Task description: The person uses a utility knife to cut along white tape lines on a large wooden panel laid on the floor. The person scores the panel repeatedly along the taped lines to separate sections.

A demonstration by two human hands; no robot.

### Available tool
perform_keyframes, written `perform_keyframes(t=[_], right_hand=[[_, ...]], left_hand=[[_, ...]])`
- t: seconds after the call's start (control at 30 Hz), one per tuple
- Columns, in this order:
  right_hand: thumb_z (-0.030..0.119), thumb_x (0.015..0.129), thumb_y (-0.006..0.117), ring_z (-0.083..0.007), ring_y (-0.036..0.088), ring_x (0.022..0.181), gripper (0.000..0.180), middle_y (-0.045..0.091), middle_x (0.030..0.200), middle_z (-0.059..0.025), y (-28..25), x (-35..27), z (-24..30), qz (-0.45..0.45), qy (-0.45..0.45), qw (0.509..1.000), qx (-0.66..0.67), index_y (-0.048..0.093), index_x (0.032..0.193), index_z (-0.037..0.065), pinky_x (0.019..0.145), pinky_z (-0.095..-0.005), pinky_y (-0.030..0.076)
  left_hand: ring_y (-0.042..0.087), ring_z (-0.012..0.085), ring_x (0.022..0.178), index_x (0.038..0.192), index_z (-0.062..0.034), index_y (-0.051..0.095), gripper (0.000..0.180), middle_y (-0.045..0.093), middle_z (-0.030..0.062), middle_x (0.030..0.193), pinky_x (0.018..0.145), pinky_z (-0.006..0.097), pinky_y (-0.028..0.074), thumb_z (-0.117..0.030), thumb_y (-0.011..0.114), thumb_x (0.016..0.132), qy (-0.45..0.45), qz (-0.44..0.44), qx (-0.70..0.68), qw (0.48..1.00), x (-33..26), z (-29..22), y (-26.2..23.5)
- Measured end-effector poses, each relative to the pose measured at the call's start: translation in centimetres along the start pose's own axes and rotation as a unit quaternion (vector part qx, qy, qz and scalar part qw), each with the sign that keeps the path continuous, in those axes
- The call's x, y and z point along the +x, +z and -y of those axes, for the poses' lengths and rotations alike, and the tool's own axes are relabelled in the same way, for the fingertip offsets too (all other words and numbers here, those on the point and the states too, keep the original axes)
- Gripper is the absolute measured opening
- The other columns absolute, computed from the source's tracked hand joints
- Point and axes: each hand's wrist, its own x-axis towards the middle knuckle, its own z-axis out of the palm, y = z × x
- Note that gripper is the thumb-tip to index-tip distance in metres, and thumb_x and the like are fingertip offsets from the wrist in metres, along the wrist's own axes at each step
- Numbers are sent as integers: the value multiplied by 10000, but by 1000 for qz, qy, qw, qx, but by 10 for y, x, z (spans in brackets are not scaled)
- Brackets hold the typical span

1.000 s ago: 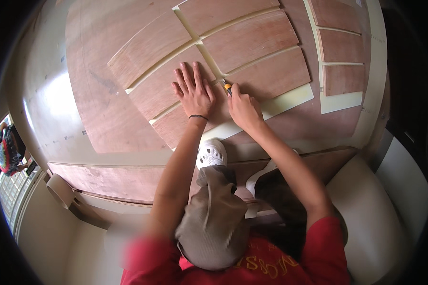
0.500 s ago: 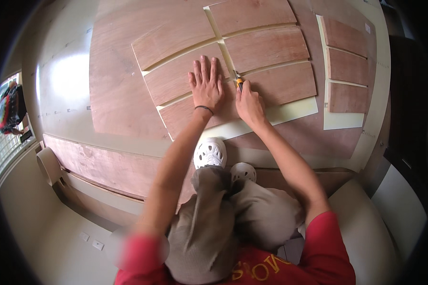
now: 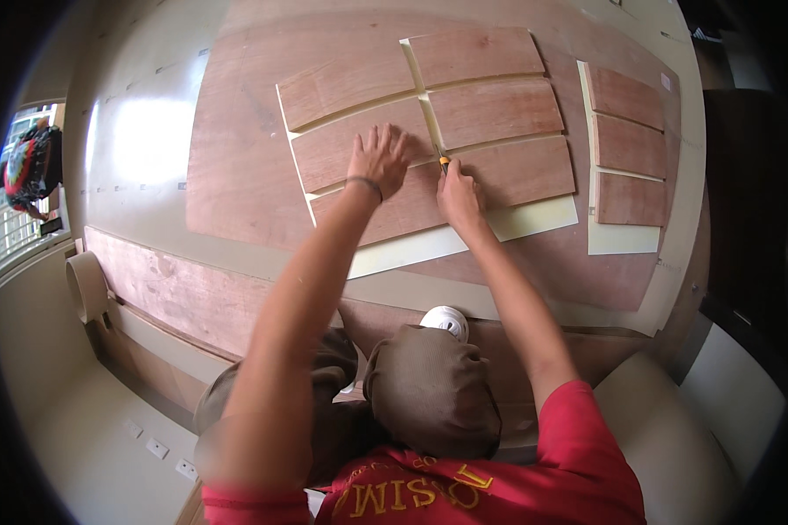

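My left hand (image 3: 378, 159) lies flat, fingers spread, on a reddish wood veneer strip (image 3: 359, 153) that rests on a cream backing sheet (image 3: 429, 245). My right hand (image 3: 458, 194) grips a small yellow and black utility knife (image 3: 443, 162), its tip in the cream gap between the veneer pieces. More rectangular veneer pieces (image 3: 495, 114) lie beside it on the same sheet. All of this rests on a large plywood panel (image 3: 236, 157) on the floor. I crouch over it, knees in brown trousers below.
A second cream sheet with three veneer pieces (image 3: 626, 144) lies to the right. A narrow plywood board (image 3: 175, 293) lies along the near edge, a roll of tape (image 3: 86, 284) at its left end. A white shoe (image 3: 446, 320) shows below. A person (image 3: 28, 171) stands far left.
The view has shifted, so the panel sits higher and more level. Both hands stay on the veneer, the right one still holding the knife at the gap.
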Motion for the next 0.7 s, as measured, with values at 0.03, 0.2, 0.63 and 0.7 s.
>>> perform_keyframes(t=[0.03,0.2,0.63,0.7], right_hand=[[232,1001,506,-468,695,789,238,692,805,-274,-1,0,2,-4,-2,1000,-9,472,1107,22,681,-563,562],[225,1004,500,-498,671,777,237,675,780,-293,3,0,4,-21,12,1000,6,461,1101,12,679,-599,530],[215,999,498,-498,673,862,247,677,880,-311,-11,1,13,43,44,998,0,475,1110,-4,744,-580,546],[210,996,508,-494,675,870,253,678,889,-313,-13,8,10,51,35,998,-7,473,1112,-12,748,-574,548]], left_hand=[[227,388,1502,1582,-183,246,641,217,176,1636,1176,595,246,-418,437,1017,0,-42,-16,999,-10,-9,11],[143,352,1530,1596,-188,216,639,148,134,1663,1197,601,163,-391,416,1025,-69,-217,-96,969,-14,-47,75],[136,330,1537,1595,-249,249,611,172,101,1667,1216,572,72,-373,382,1012,-67,-254,-187,946,-18,-47,86],[151,329,1534,1592,-254,259,610,187,97,1664,1215,571,80,-372,393,1008,-64,-268,-191,942,-16,-46,85]])
